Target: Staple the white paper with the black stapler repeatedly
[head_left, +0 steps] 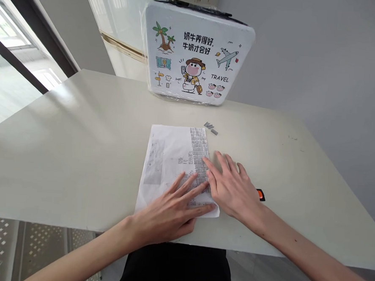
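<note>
A white printed sheet of paper (pixel 170 156) lies on the table, with a grey picture at its left and small text. Along its right edge runs a column of small grey strips (pixel 198 143). My left hand (pixel 179 203) lies spread across the lower part of the sheet, its fingertips near the strips. At the right edge, my right hand (pixel 227 181) rests with its index fingertip on the strips and its other fingers stretched over the table. Beyond the sheet's top right corner are several loose grey pieces (pixel 211 128).
A white case (pixel 196 52) with cartoon prints and clear wrapping stands upright at the back of the pale table (pixel 104 152). A black and orange object (pixel 261 194) is partly hidden behind my right wrist. Windows are at the left, a grey wall at the right.
</note>
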Demonstrator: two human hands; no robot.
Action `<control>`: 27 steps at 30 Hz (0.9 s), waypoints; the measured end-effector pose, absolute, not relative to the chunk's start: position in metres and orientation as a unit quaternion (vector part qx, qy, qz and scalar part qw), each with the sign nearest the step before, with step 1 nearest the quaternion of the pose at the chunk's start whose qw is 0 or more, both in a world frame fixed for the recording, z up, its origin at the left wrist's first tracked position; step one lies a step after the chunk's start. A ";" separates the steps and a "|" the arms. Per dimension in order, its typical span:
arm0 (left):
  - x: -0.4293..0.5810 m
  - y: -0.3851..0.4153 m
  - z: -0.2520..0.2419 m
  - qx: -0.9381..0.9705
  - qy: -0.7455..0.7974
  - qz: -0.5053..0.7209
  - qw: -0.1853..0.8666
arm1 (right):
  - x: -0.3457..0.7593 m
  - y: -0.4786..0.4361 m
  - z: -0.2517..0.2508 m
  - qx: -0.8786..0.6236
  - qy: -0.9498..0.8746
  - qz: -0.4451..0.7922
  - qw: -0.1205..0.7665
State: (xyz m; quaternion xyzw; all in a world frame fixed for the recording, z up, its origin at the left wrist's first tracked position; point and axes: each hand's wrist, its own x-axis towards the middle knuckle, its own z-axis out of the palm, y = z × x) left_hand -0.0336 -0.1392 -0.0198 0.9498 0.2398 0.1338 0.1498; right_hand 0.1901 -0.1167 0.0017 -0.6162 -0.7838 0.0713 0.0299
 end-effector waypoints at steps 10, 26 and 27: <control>-0.062 -0.143 -0.009 0.949 0.261 0.111 0.139 | 0.229 -0.128 0.025 -0.567 -0.771 0.241 0.162; -0.145 -0.110 -0.006 0.917 0.388 0.085 0.040 | 0.335 -0.165 -0.019 -0.679 -0.667 0.169 0.255; -0.145 -0.112 -0.004 0.920 0.381 0.077 0.041 | 0.343 -0.169 -0.020 -0.693 -0.654 0.150 0.262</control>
